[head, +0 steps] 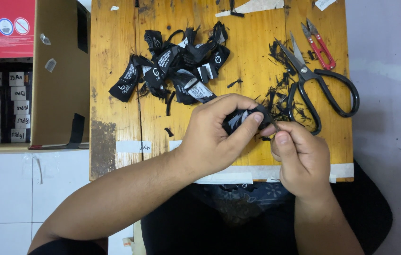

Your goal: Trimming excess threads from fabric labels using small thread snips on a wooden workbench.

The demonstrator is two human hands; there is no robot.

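Left hand [214, 134] pinching a black woven label [243, 118] over the desk's [115, 94] near edge — grip closed on it. Right hand [299, 158] just beside, grip narrow, thumb and fingertips nipping the label's end. Beyond: a heap of black labels [177, 71], black scissors [318, 85], red snips [321, 45].

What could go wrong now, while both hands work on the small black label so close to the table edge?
1. The right hand pinches a thin tool near the left hand fingertips holding the black label; a slip could prick a finger.
2. The black scissors lie open just beyond the hands; a reach might catch the blades.
3. Cut scraps might mix with the label pile.
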